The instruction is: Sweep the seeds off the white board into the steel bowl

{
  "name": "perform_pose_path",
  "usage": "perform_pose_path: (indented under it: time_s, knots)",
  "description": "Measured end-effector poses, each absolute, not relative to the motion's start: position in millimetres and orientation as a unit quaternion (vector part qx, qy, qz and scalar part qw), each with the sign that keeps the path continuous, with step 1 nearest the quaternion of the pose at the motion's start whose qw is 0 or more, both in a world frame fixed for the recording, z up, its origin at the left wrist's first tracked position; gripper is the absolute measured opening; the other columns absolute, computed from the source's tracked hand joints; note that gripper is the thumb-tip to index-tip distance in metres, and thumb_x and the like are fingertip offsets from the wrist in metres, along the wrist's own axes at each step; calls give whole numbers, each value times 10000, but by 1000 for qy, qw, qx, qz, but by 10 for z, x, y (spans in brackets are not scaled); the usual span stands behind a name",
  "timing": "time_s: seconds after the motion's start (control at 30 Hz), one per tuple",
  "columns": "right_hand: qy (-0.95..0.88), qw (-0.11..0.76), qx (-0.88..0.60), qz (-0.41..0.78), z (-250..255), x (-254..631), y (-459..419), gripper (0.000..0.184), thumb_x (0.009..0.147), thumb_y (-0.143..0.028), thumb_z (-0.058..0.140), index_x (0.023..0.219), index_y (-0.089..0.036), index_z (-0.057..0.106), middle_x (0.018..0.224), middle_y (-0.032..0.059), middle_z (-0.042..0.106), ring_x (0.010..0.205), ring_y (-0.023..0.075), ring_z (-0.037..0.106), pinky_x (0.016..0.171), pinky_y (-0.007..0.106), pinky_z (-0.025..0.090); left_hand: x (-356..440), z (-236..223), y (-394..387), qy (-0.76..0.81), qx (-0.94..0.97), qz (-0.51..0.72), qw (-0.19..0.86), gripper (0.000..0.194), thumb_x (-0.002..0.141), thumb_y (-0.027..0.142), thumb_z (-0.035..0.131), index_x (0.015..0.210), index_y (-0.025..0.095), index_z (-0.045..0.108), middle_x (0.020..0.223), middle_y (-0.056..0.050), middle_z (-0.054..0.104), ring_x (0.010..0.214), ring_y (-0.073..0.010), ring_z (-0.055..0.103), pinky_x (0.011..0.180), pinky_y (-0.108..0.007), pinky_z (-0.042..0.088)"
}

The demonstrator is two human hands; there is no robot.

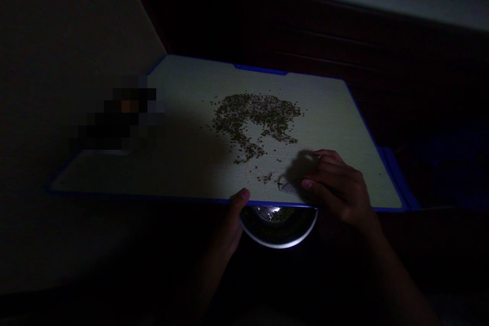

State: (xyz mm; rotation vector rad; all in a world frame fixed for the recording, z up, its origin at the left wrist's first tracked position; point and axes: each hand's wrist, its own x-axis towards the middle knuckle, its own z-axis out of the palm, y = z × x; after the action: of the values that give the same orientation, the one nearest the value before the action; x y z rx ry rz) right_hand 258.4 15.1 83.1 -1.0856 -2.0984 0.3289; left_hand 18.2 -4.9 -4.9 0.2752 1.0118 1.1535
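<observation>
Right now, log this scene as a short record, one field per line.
Lighting: very dim
Surface: pale board with blue edging
On it: small dark grains spread in a loose patch, with a few strays nearer the front edge
Below front edge: round bowl, partly hidden by the board, some grains inside
Left hand: thumb at the front edge, beside the bowl; grip unclear
Right hand: over the board's front part, right of the strays; whether it holds anything is unclear

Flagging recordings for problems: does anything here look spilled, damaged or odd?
An unnatural blocky patch at left hides part of the board. Grains lie scattered across its middle; dark surroundings could hide spills.
</observation>
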Motion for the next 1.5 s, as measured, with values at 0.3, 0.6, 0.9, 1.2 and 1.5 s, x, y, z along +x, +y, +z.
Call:
perform_pose_path:
  time_s: [0.3, 0.6, 0.9, 1.2, 1.5]
  knots:
    - [-802, 381, -452, 90, 813, 2588, 164, 163, 974, -222, 665, 901, -274, 801, 728, -13, 694, 721, 212, 654, 999, 526, 539, 178, -76, -51, 443, 131, 516, 721, 407, 795, 431, 876, 1107, 179, 809, 1225, -129, 849, 1431, -403, 615, 1233, -512, 450]
    - [-798, 384, -462, 54, 761, 2617, 171, 126, 993, -218, 665, 911, -263, 750, 744, -16, 665, 745, 207, 652, 992, 546, 539, 163, -121, -60, 433, 140, 507, 732, 501, 826, 456, 850, 1225, 160, 789, 1277, -148, 829, 1431, -415, 611, 1225, -520, 455]
    - [-784, 386, -487, 10, 696, 2641, 197, 112, 993, -216, 673, 915, -261, 739, 763, -11, 668, 756, 204, 647, 980, 540, 557, 180, -59, -51, 449, 129, 513, 720, 599, 781, 444, 890, 1297, 166, 765, 1233, -146, 842, 1428, -406, 616, 1224, -525, 453]
    - [-787, 388, -479, 18, 722, 2616, 188, 103, 986, -217, 679, 955, -253, 770, 790, 0, 679, 791, 213, 652, 1009, 542, 544, 182, -74, -43, 450, 132, 506, 724, 446, 756, 475, 898, 1063, 161, 820, 1167, -139, 859, 1369, -421, 661, 1195, -528, 479]
    - [-793, 382, -474, 14, 733, 2601, 194, 133, 989, -208, 680, 1027, -282, 784, 815, 7, 672, 818, 229, 646, 1010, 542, 531, 174, -105, -57, 436, 134, 521, 722, 445, 804, 441, 876, 1157, 176, 824, 1205, -131, 852, 1385, -399, 653, 1206, -510, 476]
